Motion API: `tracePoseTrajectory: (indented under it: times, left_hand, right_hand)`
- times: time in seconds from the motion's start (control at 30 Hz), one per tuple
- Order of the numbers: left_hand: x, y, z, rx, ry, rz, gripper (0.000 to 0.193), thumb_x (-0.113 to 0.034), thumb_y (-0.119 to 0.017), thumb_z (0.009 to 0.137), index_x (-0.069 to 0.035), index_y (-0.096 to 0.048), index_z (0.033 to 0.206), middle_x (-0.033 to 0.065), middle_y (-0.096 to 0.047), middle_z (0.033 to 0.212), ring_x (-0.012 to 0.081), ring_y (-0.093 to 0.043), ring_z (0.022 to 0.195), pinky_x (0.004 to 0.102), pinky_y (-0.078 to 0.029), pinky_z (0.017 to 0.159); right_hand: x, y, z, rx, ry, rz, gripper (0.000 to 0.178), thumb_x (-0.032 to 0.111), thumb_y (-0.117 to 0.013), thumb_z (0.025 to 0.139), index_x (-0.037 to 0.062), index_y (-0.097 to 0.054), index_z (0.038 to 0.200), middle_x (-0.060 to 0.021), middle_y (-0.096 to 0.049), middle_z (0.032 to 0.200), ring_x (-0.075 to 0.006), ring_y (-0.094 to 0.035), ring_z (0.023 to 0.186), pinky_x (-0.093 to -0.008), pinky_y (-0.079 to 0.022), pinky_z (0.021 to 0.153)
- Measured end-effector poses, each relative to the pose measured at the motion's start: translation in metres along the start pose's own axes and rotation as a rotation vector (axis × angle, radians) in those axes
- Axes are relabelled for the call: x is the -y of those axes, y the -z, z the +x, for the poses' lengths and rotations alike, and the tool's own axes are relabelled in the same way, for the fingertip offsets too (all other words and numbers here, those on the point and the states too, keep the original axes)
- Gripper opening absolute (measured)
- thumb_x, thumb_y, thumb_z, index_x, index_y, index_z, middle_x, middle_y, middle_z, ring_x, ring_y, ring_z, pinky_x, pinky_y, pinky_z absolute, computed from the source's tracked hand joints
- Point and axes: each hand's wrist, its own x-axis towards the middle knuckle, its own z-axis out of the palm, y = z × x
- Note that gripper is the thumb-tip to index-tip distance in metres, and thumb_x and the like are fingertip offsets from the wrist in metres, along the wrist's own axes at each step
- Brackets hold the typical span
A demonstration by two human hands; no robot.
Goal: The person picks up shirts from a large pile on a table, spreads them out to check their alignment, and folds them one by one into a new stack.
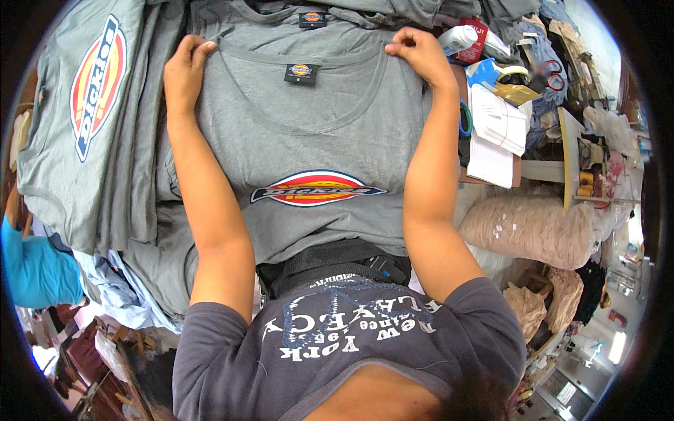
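Spread flat before me is a grey T-shirt [302, 151] with a red, yellow and blue printed badge across its chest and a black label inside the wide neckline. At its left shoulder, beside the collar, my left hand [188, 67] pinches the cloth between thumb and fingers. My right hand [419, 56] pinches the opposite shoulder near the collar's other end. Both arms reach straight out over the shirt. Another grey shirt's neckline, with its own black label [313, 19], shows just beyond this one.
Stacked folded grey shirts [53, 133] lie at the left. On the right are a tape dispenser [495, 72], scissors [552, 74], a white notepad [495, 133] and a white bottle [458, 40]. Below them rests a plastic-wrapped beige bundle [530, 230]. A person in a blue sleeve [43, 270] is at far left.
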Motion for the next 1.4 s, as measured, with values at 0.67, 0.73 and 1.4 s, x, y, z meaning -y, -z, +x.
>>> tracePoseTrajectory:
  times: [0.67,0.73,1.4]
  left_hand:
    - [0.011,0.003,-0.002,-0.028,0.021,0.376,0.037,-0.046,-0.061,0.07,-0.009,-0.062,0.078,0.0106,-0.062,0.073,0.0309,-0.059,0.068,0.0377,-0.045,0.059]
    - [0.008,-0.003,0.0,-0.001,0.066,0.404,0.037,-0.045,-0.061,0.071,-0.009,-0.062,0.078,0.0119,-0.06,0.069,0.0295,-0.059,0.066,0.0362,-0.044,0.06]
    - [-0.16,-0.087,-0.165,0.53,-0.661,0.157,0.08,-0.065,-0.039,0.071,-0.011,-0.032,0.13,0.0051,-0.028,0.137,0.0287,-0.022,0.126,0.0524,-0.019,0.099]
  right_hand:
    - [-0.01,-0.016,0.008,-0.286,0.098,-0.097,0.023,0.022,-0.07,0.065,0.0042,-0.059,0.076,-0.0067,-0.06,0.067,-0.0183,-0.055,0.062,-0.0285,-0.042,0.06]
    - [-0.005,-0.016,0.006,-0.273,0.023,-0.129,0.022,0.021,-0.069,0.067,0.0038,-0.059,0.077,-0.0034,-0.058,0.064,-0.0112,-0.052,0.06,-0.0245,-0.04,0.058]
    - [0.007,-0.016,0.023,-0.349,0.093,-0.236,0.016,0.025,-0.059,0.075,0.0091,-0.058,0.08,-0.0107,-0.061,0.07,-0.0281,-0.059,0.068,-0.0359,-0.044,0.058]
